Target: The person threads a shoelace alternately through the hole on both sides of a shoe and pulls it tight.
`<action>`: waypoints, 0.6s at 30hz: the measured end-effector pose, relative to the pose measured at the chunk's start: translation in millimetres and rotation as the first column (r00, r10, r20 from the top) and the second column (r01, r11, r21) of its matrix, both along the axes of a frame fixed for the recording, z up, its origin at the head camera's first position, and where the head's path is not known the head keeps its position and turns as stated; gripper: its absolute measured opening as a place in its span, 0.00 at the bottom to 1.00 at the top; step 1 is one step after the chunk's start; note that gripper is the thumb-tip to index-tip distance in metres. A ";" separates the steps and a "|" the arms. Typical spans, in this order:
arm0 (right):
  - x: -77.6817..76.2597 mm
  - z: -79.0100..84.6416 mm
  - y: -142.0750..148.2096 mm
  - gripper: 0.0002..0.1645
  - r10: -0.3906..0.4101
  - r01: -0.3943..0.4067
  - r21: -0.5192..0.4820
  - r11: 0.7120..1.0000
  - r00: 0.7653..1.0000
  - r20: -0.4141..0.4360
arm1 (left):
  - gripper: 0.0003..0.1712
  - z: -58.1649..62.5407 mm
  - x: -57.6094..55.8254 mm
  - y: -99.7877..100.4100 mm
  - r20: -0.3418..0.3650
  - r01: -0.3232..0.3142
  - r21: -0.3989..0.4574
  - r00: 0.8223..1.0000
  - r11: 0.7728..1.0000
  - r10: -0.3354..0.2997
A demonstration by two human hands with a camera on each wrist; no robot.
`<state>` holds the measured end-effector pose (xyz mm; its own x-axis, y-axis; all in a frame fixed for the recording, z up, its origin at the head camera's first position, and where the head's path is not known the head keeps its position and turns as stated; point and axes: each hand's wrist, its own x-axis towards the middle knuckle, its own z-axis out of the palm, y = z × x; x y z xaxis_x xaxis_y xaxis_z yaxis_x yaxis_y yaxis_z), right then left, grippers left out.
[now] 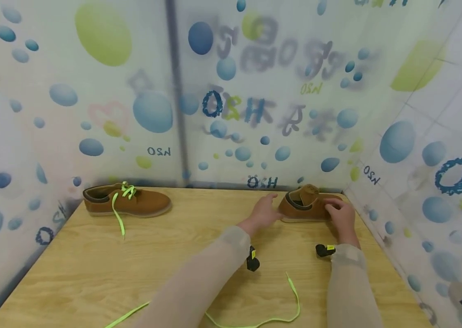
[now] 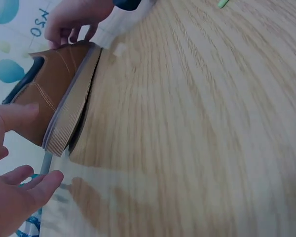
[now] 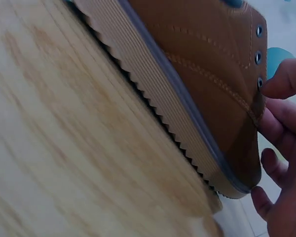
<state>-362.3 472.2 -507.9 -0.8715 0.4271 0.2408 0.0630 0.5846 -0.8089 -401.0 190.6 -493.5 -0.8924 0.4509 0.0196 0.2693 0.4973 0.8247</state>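
Observation:
A brown shoe (image 1: 305, 210) without a lace stands at the back right of the table, its tongue sticking up. My right hand (image 1: 340, 216) grips its front part. In the right wrist view, the thumb of my right hand (image 3: 286, 128) lies by the lowest eyelet, other fingers bent over the toe. My left hand (image 1: 262, 213) is at the heel, fingers spread. In the left wrist view, the thumb of my left hand (image 2: 15, 182) lies against the heel (image 2: 37, 118) or just before it; I cannot tell which.
A second brown shoe (image 1: 149, 203) with a bright green lace (image 1: 118, 214) stands at the back left. A loose green lace (image 1: 276, 320) lies near the table's front, partly behind my left sleeve. Patterned walls (image 1: 231, 164) stand behind and right of the wooden table (image 1: 198, 237).

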 end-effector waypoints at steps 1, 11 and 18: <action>2.0 0.7 -0.3 0.19 0.012 -0.012 -0.008 1.000 1.000 0.012 | 0.50 -0.3 0.8 2.4 0.000 0.003 0.004 1.000 1.000 -0.003; 3.5 -3.5 5.7 0.26 0.039 -0.042 -0.077 0.996 0.998 -0.039 | 0.37 -6.9 4.2 14.0 0.064 -0.017 0.099 0.998 0.995 0.011; 9.0 -7.0 32.5 0.42 0.196 -0.189 -0.057 0.980 0.961 0.193 | 0.39 -6.5 -2.3 -2.2 0.017 0.001 0.055 1.000 0.998 -0.002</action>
